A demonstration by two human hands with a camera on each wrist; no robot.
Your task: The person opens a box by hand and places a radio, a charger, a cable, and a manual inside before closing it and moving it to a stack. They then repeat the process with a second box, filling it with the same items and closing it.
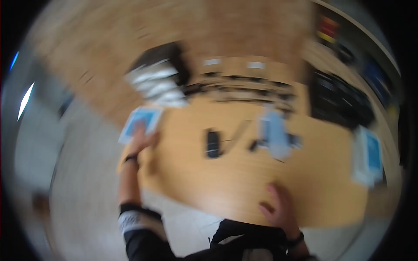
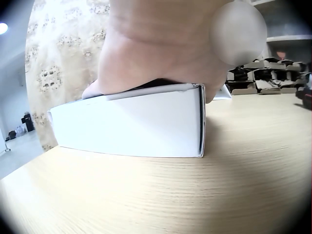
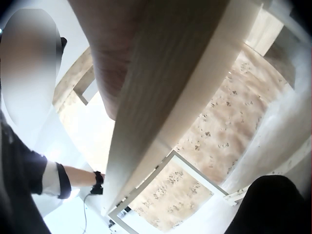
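Note:
My left hand (image 1: 140, 138) rests on a flat white box with a blue top (image 1: 147, 115) at the table's left end. Fingers lie across the blue face, and the thumb points out to the right. Seen from the left wrist, the palm (image 2: 161, 53) lies over the white box (image 2: 126, 124), which sits flat on the wood. Near the front edge of the table is my right hand (image 1: 281, 206), fingers loosely bent and holding nothing. The right wrist view catches part of that hand (image 3: 109, 73) beside the table's edge. The head view is blurred.
On the table (image 1: 187, 174) lie a black device (image 1: 212, 143) and a pale blue wrapped item (image 1: 275, 132). Cardboard trays (image 1: 244, 89) line the back. A stack of white packs (image 1: 159, 82) stands back left, a black case (image 1: 339, 98) back right, another blue-white box (image 1: 368, 156) far right.

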